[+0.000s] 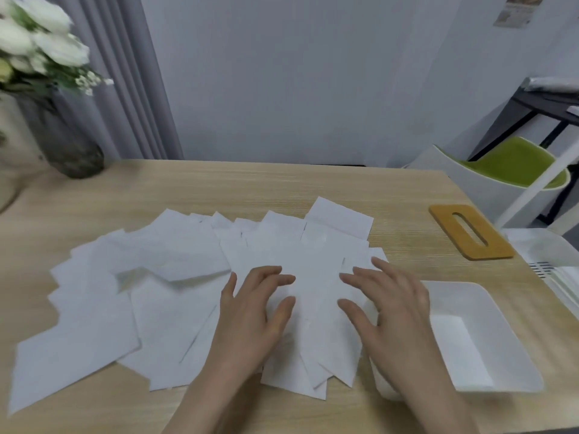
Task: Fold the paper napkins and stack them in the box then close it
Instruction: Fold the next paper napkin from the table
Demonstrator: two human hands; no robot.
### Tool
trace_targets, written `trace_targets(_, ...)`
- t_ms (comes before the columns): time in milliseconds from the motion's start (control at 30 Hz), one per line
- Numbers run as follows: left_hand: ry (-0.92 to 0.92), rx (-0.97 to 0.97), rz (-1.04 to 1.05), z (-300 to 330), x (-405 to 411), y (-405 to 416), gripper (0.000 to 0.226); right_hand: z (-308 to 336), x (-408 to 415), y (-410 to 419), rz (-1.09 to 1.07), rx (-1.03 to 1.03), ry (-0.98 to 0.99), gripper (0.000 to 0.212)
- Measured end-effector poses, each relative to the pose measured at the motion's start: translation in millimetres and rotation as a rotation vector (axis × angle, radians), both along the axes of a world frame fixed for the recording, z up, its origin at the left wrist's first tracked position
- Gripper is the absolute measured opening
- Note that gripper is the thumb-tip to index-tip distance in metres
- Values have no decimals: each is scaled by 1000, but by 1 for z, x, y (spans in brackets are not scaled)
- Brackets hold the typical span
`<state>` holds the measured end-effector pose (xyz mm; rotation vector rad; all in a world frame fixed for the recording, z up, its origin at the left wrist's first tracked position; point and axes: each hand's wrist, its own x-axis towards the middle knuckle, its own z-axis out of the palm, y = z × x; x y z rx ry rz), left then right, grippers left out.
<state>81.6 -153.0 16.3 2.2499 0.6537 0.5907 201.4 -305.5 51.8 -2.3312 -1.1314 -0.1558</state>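
Several white paper napkins (175, 277) lie spread and overlapping across the wooden table (313, 189). My left hand (253, 308) and my right hand (388, 305) hover side by side over the napkin (316, 277) at the middle of the spread, fingers spread and lightly bent, holding nothing. The open white box (507, 349) stands right of my right hand, with a folded napkin (457, 349) lying inside it. Its wooden lid (470, 233), with an oval slot, lies flat further back on the right.
A dark vase (67, 142) with white flowers stands at the table's back left. A white and green chair (501, 173) and a white slotted tray (551, 258) are beyond the table's right edge. A grey wall and curtain lie behind.
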Motion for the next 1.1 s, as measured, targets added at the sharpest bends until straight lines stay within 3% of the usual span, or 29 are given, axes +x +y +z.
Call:
trace_targets(167, 39, 2, 58, -3, -18, 25, 22, -18, -12, 33, 70, -122, 73, 42)
trace_targets(467, 91, -31, 60, -12, -25, 38, 21, -43, 2, 62, -53, -260, 393, 85)
trace_targets(633, 109, -41, 58, -14, -25, 40, 21, -57, -1, 62, -57, -396, 391, 115)
trace_targets(700, 112, -48, 57, -15, -25, 41, 21, -64, -5, 59, -67, -412, 351, 111)
trace_targets(900, 127, -76, 44, -15, -26, 41, 21, -73, -14, 54, -107, -345, 237, 66)
trace_targets(1100, 132, -100, 41, -12, -27, 38, 21, -71, -26, 54, -157, -103, 265, 42)
